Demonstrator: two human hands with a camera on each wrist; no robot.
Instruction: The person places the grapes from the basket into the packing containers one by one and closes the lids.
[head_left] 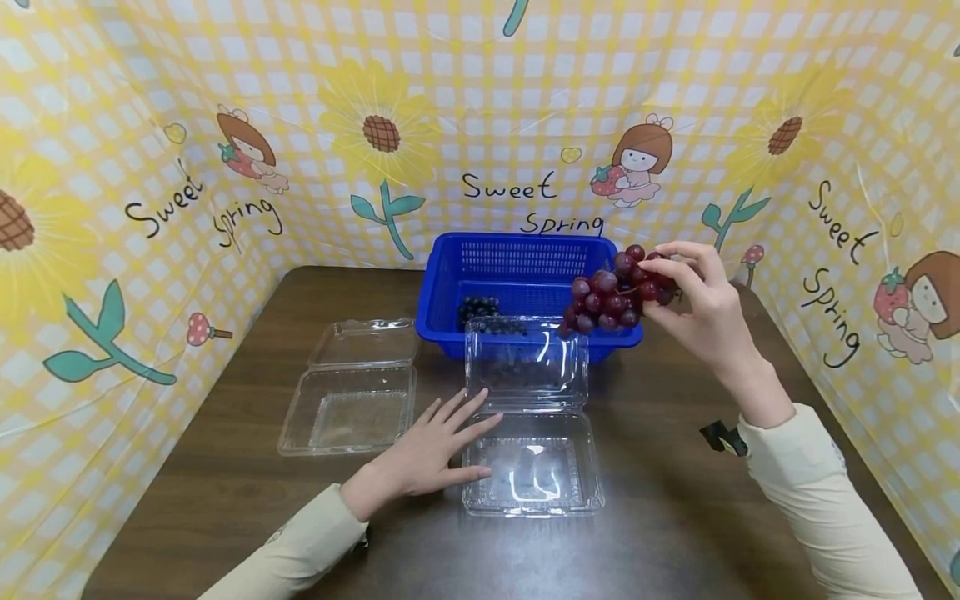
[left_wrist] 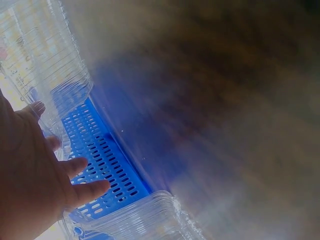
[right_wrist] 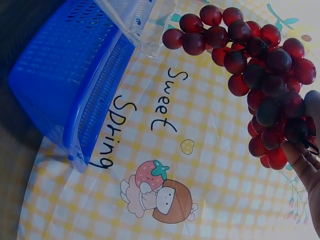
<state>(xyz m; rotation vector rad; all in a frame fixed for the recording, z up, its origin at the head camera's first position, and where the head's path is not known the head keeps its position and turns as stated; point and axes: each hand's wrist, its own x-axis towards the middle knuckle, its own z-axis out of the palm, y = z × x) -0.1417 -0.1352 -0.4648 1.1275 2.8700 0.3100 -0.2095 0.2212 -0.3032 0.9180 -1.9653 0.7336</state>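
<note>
A bunch of red grapes [head_left: 603, 302] hangs from my right hand [head_left: 708, 317], whose thumb and fingers pinch its upper end above the right front of a blue basket [head_left: 438, 292]. The right wrist view shows the whole red bunch [right_wrist: 260, 70] in the air, beside the basket wall [right_wrist: 55, 75]. Fingers spread, my left hand [head_left: 420, 454] reaches over the left edge of an open clear plastic clamshell box [head_left: 588, 504]. Whether it touches the box is hard to tell. The box's raised lid [head_left: 528, 379] stands in front of the basket. In the left wrist view the left hand [left_wrist: 40, 175] has straight fingers.
Dark grapes [head_left: 478, 308] lie inside the basket at its left, partly seen through the clear lid. A second open clamshell box [head_left: 300, 417] sits to the left on the brown table [head_left: 637, 533]. Patterned cloth [head_left: 465, 108] walls in the back and both sides.
</note>
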